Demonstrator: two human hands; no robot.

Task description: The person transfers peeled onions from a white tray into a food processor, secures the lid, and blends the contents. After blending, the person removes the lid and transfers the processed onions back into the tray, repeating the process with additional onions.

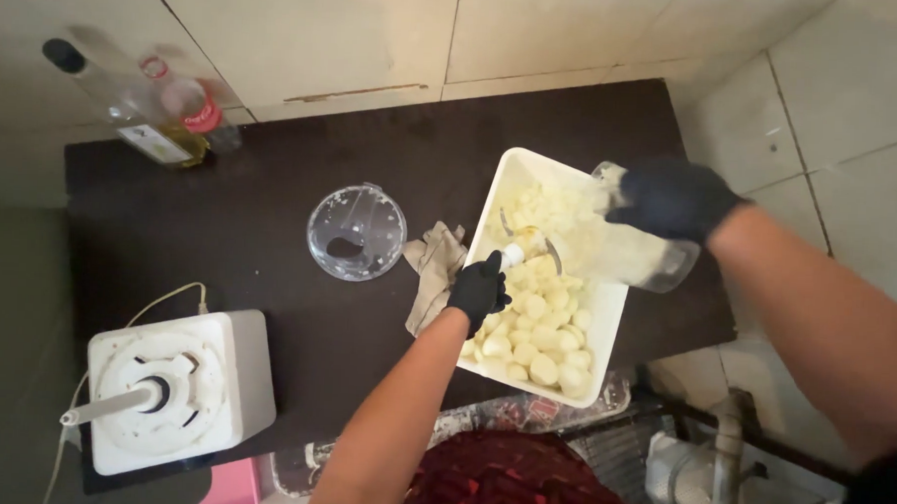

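Observation:
Both my hands wear black gloves. My right hand [674,197] grips a clear plastic processor bowl [647,257] tilted on its side over a white rectangular tray [605,322]. My left hand [479,288] holds the white blade piece [524,248] at the bowl's mouth, above the tray. The tray holds chopped pale food at its far end and several peeled pale pieces [540,340] at its near end.
A white food processor base [170,386] with a cord stands at the near left of the dark table [270,236]. A clear round lid [357,232] and a crumpled cloth [433,271] lie mid-table. Two bottles [165,113] stand at the back left corner.

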